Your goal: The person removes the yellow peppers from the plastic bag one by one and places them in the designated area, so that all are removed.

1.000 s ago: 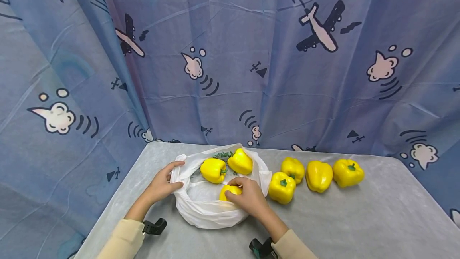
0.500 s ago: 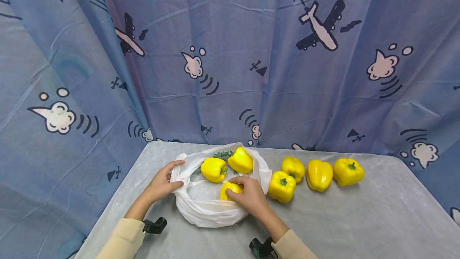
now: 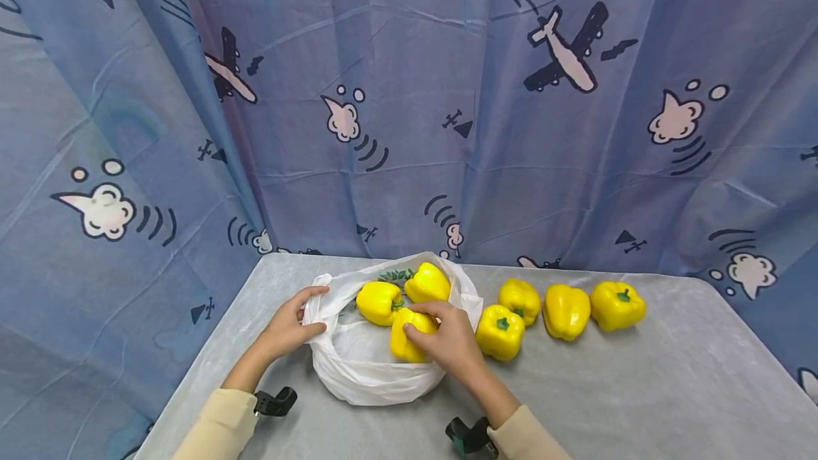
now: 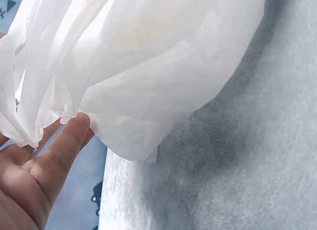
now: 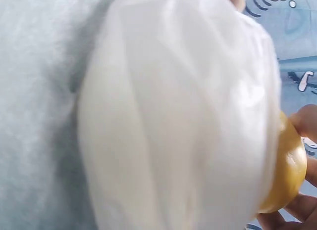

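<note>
A white plastic bag (image 3: 377,383) sits on the table with its mouth spread wide. My left hand (image 3: 286,325) grips the bag's left rim between thumb and fingers; in the left wrist view the thumb (image 4: 67,146) presses against the gathered plastic. My right hand (image 3: 450,339) holds a yellow bell pepper (image 3: 409,341) at the near right of the bag's mouth. From the right wrist view, that pepper (image 5: 288,168) stands partly above the bag's edge, with fingers around it. Two more yellow bell peppers, one on its side (image 3: 379,302) and one behind it (image 3: 428,282), lie inside the bag.
Right of the bag, several yellow bell peppers stand on the grey table (image 3: 639,389). The nearest pepper (image 3: 500,332) is close to the bag, and the farthest pepper (image 3: 618,306) is at the right end. A blue printed curtain (image 3: 409,126) hangs behind the table.
My right hand has raised the bell pepper within the bag's mouth, so much more of it shows. My left hand keeps its place on the rim.
</note>
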`<action>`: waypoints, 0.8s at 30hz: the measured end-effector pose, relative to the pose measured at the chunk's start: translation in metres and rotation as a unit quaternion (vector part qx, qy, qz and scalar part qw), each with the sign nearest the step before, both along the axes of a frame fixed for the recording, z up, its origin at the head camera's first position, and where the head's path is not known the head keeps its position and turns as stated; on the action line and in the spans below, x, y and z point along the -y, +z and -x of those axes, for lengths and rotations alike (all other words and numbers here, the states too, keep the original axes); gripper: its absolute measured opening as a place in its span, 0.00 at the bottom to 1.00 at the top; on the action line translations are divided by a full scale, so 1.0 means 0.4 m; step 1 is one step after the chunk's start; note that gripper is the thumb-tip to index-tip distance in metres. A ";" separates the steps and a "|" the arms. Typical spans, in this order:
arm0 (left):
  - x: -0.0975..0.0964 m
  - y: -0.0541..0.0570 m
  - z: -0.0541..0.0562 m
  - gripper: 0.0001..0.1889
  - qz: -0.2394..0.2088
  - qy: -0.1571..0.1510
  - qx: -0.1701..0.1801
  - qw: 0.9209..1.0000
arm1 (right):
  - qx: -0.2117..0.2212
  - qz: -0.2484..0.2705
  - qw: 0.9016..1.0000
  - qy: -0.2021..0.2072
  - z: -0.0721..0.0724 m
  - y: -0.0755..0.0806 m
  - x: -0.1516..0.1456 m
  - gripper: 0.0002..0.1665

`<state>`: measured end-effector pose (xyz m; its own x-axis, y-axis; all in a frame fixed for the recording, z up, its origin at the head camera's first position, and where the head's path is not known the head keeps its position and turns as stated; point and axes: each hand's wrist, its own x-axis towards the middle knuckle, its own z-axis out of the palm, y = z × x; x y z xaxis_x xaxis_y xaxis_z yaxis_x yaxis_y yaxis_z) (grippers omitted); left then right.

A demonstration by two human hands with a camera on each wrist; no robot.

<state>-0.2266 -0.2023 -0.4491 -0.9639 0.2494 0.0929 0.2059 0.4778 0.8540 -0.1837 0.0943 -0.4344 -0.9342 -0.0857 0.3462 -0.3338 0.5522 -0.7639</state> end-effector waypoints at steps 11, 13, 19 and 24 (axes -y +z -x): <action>0.002 0.001 -0.001 0.34 -0.004 -0.002 -0.002 1.000 | -0.050 0.022 0.998 -0.010 -0.022 0.082 -0.029 0.17; 0.002 -0.001 0.001 0.34 -0.006 -0.002 0.000 1.000 | -0.063 0.023 0.998 -0.012 -0.025 0.093 -0.039 0.17; 0.003 -0.002 0.004 0.34 -0.015 -0.005 0.002 1.000 | -0.113 0.020 0.993 -0.015 -0.034 0.122 -0.076 0.17; 0.003 0.004 0.001 0.34 -0.020 -0.010 -0.001 1.000 | -0.163 0.009 0.986 -0.023 -0.044 0.143 -0.114 0.18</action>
<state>-0.2270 -0.2036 -0.4476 -0.9585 0.2649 0.1050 0.2168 0.4389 0.8720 -0.1661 0.1398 -0.3770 -0.7760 -0.0370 0.6296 -0.5381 0.5596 -0.6303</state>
